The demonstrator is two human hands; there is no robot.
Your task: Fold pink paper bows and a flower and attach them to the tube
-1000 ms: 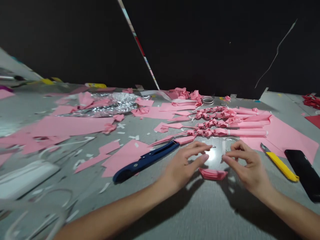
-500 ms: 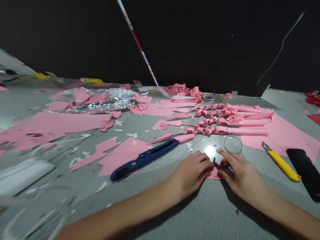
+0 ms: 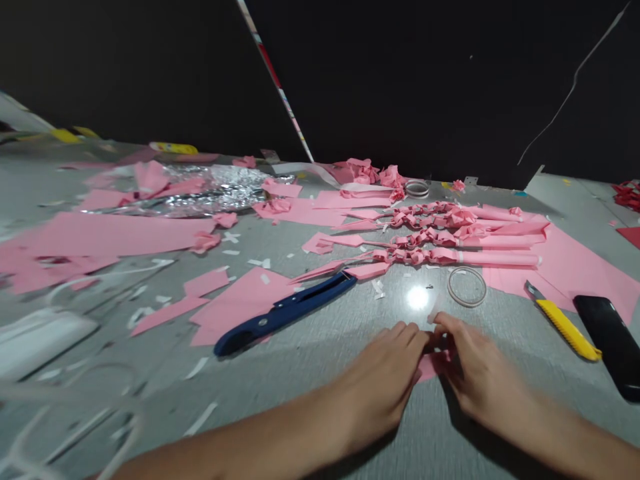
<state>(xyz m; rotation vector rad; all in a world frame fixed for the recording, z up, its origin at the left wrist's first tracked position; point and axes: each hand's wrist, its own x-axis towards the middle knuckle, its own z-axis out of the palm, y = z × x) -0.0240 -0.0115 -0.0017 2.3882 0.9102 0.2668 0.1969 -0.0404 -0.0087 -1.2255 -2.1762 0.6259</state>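
Note:
My left hand [image 3: 387, 373] and my right hand [image 3: 475, 367] meet low in the picture, right of centre. Fingers of both are curled on a small piece of pink paper [image 3: 428, 367], mostly hidden beneath them. A clear strip, perhaps tape, sticks up at my right fingertips. Left of my left hand lie blue-handled scissors [image 3: 270, 320], closed, over pink sheets. Beyond my hands, several pink paper chains [image 3: 415, 255] end in rolled pink tubes [image 3: 500, 259]. A roll of tape [image 3: 467, 287] lies flat just beyond my right hand.
A yellow cutter [image 3: 565, 327] and a black phone [image 3: 607, 343] lie at the right. Pink sheets [image 3: 125, 233], silvery wrap [image 3: 215, 190] and a white mask [image 3: 47, 340] cover the left. A dark panel [image 3: 400, 80] stands behind. White cables blur at the lower left.
Both hands have moved slightly nearer to me and lower in view, with the pink piece between them. The view has shifted a little; the things on the table stay in place.

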